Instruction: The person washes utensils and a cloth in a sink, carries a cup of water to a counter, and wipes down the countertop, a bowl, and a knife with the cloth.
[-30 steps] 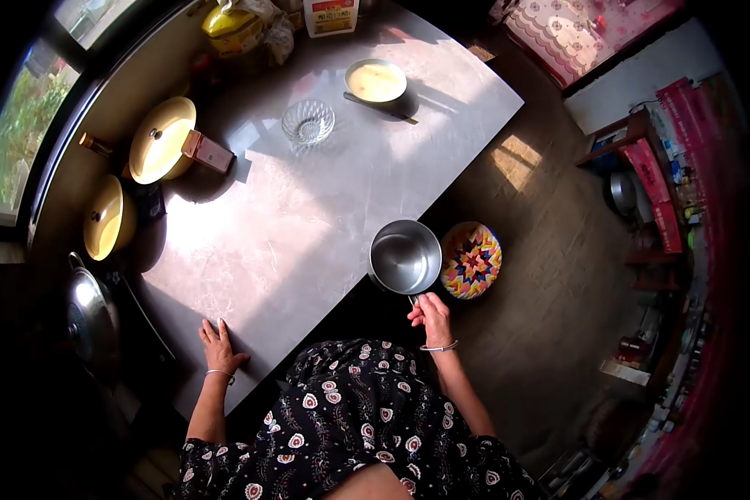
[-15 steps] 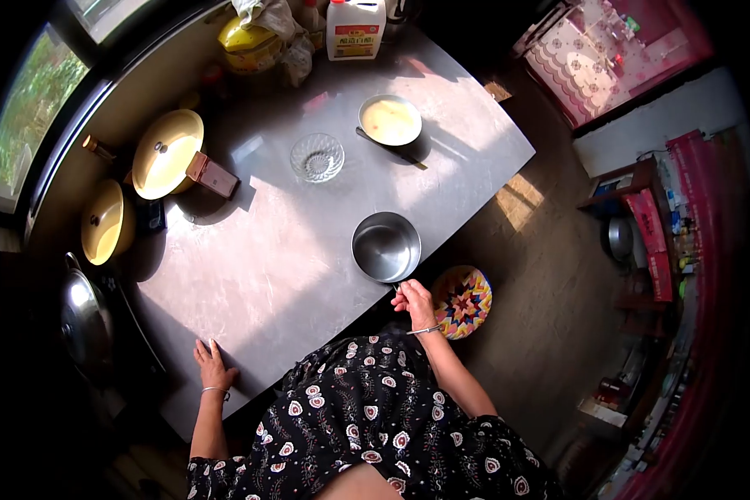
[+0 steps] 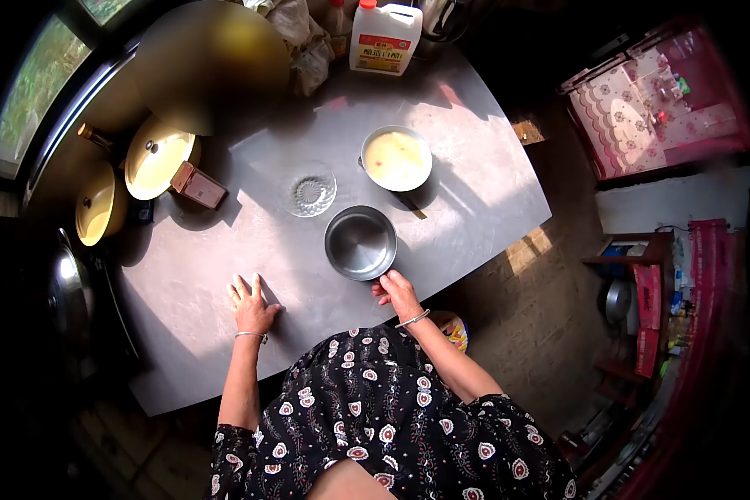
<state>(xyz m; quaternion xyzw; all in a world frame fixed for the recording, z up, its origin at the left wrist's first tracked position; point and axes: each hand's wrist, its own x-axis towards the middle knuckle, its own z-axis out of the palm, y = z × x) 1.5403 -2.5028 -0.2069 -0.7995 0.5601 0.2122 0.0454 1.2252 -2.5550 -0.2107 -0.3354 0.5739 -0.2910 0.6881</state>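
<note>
Floor: brown and patched with sun, well off to the right of the glass dish, your landmark.
Table: grey top, sunlit in places, spreading all around the dish and reaching your printed top.
Yellow lids: two rounds with dark knobs, left of the dish; a round blur hides part of what lies beyond them.
Jug: white, red-capped, standing upright beyond the dish and to its right.
Steel pot: and here's your pot, nearer you than the dish and slightly right, its open mouth facing up, bare metal inside; you can't tell from this view whether its base touches the table.
Bowl: right of the dish and a touch farther off, filled with something pale yellow.
Right hand: nearer you than the dish, over to the right, fingers curled closed around the pot's handle, which they mostly hide.
Left hand: nearer you and left of the dish, fingers spread open on the tabletop, gripping nothing.
Pink box: left of the dish, leaning by a yellow lid.
Utensil: thin, dark, right of the dish, just beside the bowl.
</note>
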